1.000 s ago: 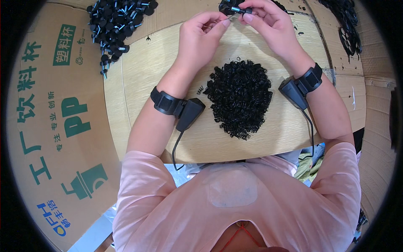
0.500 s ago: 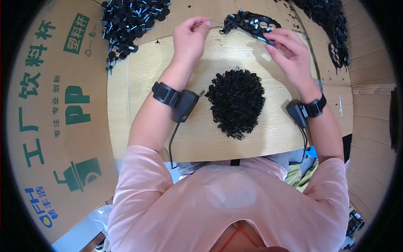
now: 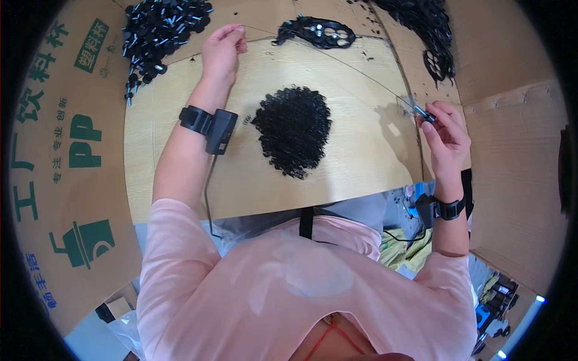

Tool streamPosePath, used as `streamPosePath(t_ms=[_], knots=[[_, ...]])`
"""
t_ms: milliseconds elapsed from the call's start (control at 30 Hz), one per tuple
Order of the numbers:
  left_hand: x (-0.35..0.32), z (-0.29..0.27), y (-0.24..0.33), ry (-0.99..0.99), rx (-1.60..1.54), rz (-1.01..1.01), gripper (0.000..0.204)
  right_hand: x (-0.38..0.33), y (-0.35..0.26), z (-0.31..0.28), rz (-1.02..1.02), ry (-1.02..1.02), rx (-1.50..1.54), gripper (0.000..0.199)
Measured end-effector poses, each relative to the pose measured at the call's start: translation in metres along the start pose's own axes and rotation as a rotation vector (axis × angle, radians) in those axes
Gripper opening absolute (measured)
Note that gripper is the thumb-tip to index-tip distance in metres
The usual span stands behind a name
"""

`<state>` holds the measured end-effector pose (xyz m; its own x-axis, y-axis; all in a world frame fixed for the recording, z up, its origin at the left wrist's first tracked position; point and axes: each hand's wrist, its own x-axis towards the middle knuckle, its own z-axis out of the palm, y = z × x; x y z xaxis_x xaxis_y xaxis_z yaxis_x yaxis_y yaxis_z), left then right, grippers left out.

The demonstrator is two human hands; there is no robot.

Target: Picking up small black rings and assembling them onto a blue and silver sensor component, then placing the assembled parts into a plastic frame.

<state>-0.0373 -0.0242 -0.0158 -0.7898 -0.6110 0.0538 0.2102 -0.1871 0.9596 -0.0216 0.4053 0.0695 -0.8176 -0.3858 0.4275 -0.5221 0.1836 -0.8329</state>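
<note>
My left hand point(image 3: 223, 51), at the far left of the board, pinches the end of a thin dark strand point(image 3: 367, 77). The strand runs slanting across the board toward my right hand point(image 3: 445, 133). Between thumb and fingers there, a black-headed screw point(image 3: 425, 114) is gripped, its bright shank pointing at the strand. I cannot tell whether strand and screw are joined. Beyond the strand's middle lies a black piece with holes point(image 3: 334, 36), several shiny bits set in it. A pile of small black curly pieces point(image 3: 293, 132) sits between my forearms.
Several black-headed screws point(image 3: 162, 27) are heaped at the far left. More black holed parts point(image 3: 430, 36) lie at the far right. Cardboard walls point(image 3: 78, 156) stand on both sides of the pale board point(image 3: 355, 162). A black device with a cable is strapped to each wrist.
My right hand has moved away from the black holed piece, right and nearer to me, with the screw. More of the strand now shows, stretched across. The whole view has shifted.
</note>
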Motion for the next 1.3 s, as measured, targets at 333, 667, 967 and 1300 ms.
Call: streamPosePath(t_ms=[333,667,967,1300], knots=[[-0.026,0.012,0.01,0.0,0.069,-0.002,0.015,-0.015,0.009,-0.026,0.051,0.18,0.159,0.028],[-0.15,0.015,0.072,-0.407,0.452,-0.009,0.012,0.038,-0.004,0.03,0.112,-0.067,0.832,0.029],[-0.137,0.043,0.072,-0.371,0.153,0.165,0.019,0.073,0.013,0.154,0.162,-0.308,0.997,0.024],[-0.13,0.035,0.033,-0.502,0.02,-0.01,0.012,0.056,0.029,0.172,0.051,-0.394,0.839,0.03]])
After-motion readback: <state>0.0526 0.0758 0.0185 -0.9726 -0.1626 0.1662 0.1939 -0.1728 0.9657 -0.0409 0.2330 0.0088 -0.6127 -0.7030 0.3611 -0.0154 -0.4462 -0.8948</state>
